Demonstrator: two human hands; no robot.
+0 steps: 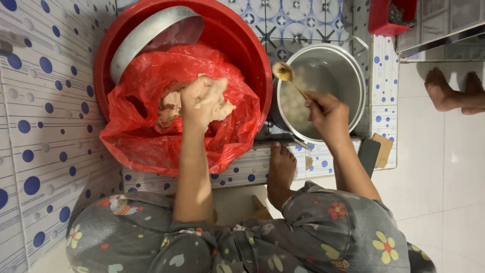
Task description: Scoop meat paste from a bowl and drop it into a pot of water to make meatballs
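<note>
Surface: a low step or ledge (237, 174) covered in white sheeting with blue dots, same pattern on the wall at left; beyond it a patterned tile strip. Pale tiled floor (444, 167) at right. The person squats, grey flowered clothing, one bare foot (281, 169) set against the ledge.

Left hand (202, 101): grip closed around a lump of pale paste (212, 96), fingers smeared with it. More paste lies directly beneath and beside the grip, inside a red plastic bag (151, 131). The bag sits in a red basin (242, 45); a metal bowl (151, 35) leans in the basin on the far side of the grip.

Right hand (328, 116): grip pinched shut on the handle of a spoon (284, 72). The spoon bowl, coated with paste, stands beyond the fingertips, over the rim of a metal pot (348, 65). The pot is just beside the basin, under this grip; pale pieces show inside, too blurred to count.

Count: one basin, one bag, one metal bowl, one pot, one spoon. One red container (384, 17) at the far edge. Another person's two bare feet (449, 91) on the floor, well apart from both grips.
</note>
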